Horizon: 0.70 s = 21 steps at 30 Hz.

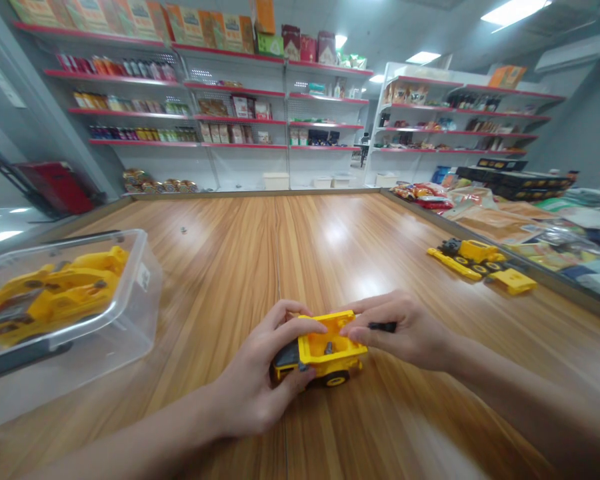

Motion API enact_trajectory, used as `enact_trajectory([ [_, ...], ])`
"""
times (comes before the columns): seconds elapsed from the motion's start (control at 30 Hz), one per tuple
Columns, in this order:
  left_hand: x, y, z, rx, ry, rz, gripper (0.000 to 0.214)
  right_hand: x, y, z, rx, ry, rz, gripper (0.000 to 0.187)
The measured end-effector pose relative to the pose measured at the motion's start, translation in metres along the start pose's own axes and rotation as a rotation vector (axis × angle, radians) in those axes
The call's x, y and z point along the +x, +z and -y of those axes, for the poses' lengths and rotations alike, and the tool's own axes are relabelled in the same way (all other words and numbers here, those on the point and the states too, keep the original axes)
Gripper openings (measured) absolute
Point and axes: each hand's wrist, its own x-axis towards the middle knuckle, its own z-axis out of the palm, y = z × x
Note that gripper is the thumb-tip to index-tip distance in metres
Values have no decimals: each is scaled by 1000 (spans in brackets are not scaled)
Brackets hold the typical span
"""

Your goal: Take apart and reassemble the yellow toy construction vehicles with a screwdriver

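A yellow toy dump truck [333, 353] with a dark cab stands on the wooden table in front of me. My left hand [265, 373] is wrapped around its cab end, thumb on the near side and fingers over the bed. In the truck's bed lies a small dark grey piece [329, 347]. Pinched in my right hand [400, 330] is a small black stick-like object [383, 327], mostly hidden by the fingers. The fingertips of that hand reach into the rear of the yellow bed and touch its edge.
A clear plastic bin [147, 300] with several yellow toy vehicles stands at the left. Disassembled yellow toy parts [475, 253] lie at the right. A tiny metal-looking piece [183, 230] rests on the far left tabletop. Packaged goods [500, 220] lie beyond the table's right edge.
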Motion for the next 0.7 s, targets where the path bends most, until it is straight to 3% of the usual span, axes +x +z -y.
enact_trajectory([
  [0.3,2,-4,-5,13,46,37,39,-1,-1,-6,-68,189,126,42],
  [0.37,1,-4,-6,0,52,39,42,0,-3,-2,-124,132,132,35],
  [0.47,0,-1,-6,0,58,43,47,-1,-4,7,-274,-43,-22,16],
  [0.57,-1,3,-4,23,90,8,56,-4,-1,18,-371,-196,-136,20],
  [0.63,-3,6,-2,36,134,-45,63,-5,3,26,-415,-262,-63,23],
  [0.7,-4,9,-1,33,184,-88,68,-6,9,34,-499,-242,66,28],
])
